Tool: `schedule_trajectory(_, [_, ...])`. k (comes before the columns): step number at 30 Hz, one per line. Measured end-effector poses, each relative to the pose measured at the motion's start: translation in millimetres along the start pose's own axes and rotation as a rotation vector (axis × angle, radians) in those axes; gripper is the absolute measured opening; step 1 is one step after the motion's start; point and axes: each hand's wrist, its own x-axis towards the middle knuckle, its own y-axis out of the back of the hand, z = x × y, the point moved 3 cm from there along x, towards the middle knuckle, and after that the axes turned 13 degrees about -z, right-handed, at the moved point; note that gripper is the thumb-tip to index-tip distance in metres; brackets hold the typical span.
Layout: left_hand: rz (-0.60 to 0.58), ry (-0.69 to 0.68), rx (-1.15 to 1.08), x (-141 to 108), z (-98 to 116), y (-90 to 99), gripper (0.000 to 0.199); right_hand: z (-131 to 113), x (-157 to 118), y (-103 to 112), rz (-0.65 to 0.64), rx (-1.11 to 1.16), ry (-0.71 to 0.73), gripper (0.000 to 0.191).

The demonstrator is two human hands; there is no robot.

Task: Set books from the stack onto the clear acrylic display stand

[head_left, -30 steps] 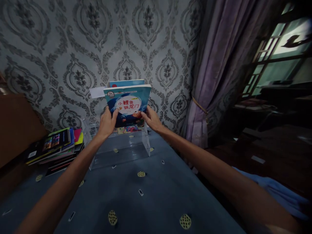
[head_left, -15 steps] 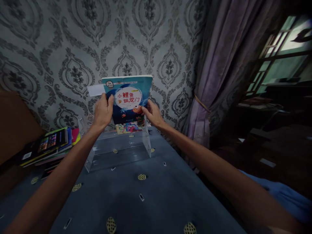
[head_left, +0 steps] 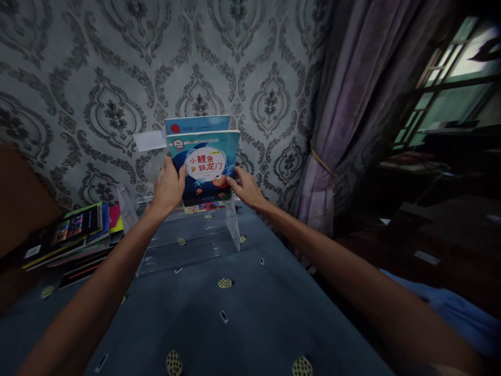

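Observation:
A blue picture book [head_left: 205,166] with red Chinese lettering in a white circle is held upright, cover toward me. My left hand [head_left: 169,185] grips its left edge, thumb on the front. At the lower right edge, my right hand [head_left: 246,187] pinches it with the thumb over the cover. Just behind, the top of a second blue book [head_left: 199,124] shows; the rest of it is hidden. Below and around them stands a clear acrylic rack [head_left: 233,225] on the table. A colourful cover [head_left: 205,207] peeks out under the held book.
Left of the rack, a stack of books [head_left: 74,230] lies on the patterned blue tablecloth [head_left: 258,313], near a brown box [head_left: 23,198]. A white card [head_left: 150,141] sticks out beside the books. Patterned wallpaper is behind; a tied purple curtain [head_left: 319,183] hangs at right.
Both hands have lowered the blue book slightly toward the rack. The top of the second blue book now shows above it. The view has shifted a little.

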Motion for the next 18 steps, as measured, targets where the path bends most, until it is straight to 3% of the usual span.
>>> schedule_trajectory(3, [0.015, 0.041, 0.050, -2, 0, 1.3, 0.042, 1, 0, -1, 0.027, -0.045, -0.027, 0.011])
schedule_trajectory(8, [-0.055, 0.116, 0.083, -4, 2, -1.1, 0.050, 5, -8, -12, 0.025, -0.060, -0.107, 0.021])
schedule_trajectory(18, [-0.150, 0.155, 0.206, -4, 7, 1.2, 0.037, 8, -17, -16, -0.006, -0.076, -0.171, 0.031])
